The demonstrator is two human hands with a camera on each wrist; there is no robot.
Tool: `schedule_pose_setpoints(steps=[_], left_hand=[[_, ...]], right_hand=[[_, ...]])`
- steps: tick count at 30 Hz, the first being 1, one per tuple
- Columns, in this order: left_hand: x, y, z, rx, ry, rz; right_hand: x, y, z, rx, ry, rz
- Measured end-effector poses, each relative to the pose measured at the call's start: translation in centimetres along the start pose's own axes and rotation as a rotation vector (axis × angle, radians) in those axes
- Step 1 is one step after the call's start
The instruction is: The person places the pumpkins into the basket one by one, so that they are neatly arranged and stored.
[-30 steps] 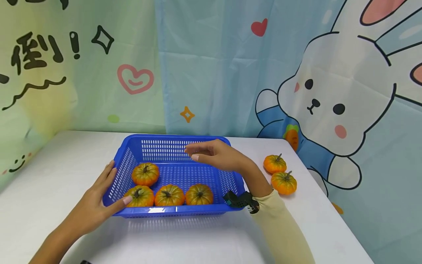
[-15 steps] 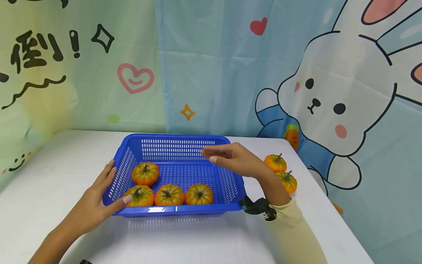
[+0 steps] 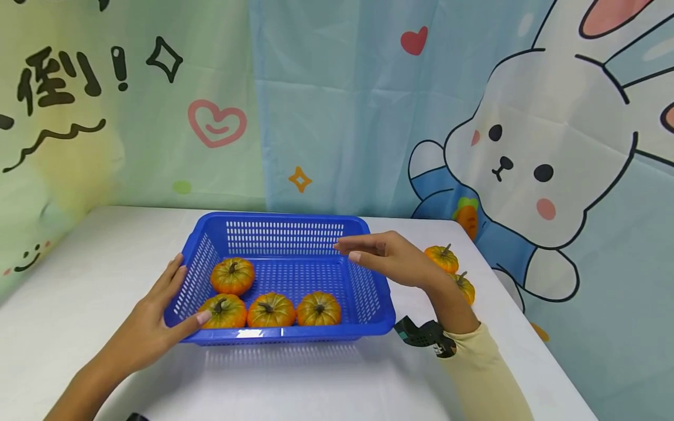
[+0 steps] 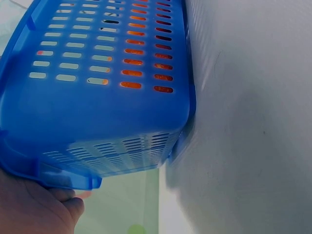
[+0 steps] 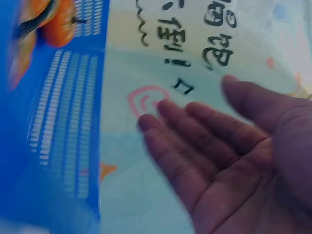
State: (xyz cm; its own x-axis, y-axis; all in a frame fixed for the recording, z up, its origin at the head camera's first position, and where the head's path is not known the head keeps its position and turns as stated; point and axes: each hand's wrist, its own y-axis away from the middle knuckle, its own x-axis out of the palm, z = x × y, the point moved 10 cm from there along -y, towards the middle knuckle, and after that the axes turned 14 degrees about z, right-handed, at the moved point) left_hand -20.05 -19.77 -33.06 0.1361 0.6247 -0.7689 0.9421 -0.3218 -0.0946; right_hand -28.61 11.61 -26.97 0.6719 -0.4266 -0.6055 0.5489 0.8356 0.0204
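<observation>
Stretching lengthwise left to right, blue basket (image 3: 286,278)

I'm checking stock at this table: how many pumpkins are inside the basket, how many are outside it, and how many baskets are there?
Pumpkins in the blue basket: 4
Loose pumpkins on the table: 2
The blue basket itself: 1
Total: 7, of which 6 are pumpkins
</observation>
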Motion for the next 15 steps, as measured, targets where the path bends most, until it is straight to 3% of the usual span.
schedule_pose_setpoints(steps=[9, 15], left_hand=[[0.0, 0.0, 0.1, -0.006, -0.003, 0.002], [-0.1, 0.0, 0.2, -0.003, 0.006, 0.004]], right_hand=[[-0.3, 1.8, -1.7, 0.044, -0.007, -0.039], [-1.0, 3.6, -3.7, 0.188, -0.071, -0.139]])
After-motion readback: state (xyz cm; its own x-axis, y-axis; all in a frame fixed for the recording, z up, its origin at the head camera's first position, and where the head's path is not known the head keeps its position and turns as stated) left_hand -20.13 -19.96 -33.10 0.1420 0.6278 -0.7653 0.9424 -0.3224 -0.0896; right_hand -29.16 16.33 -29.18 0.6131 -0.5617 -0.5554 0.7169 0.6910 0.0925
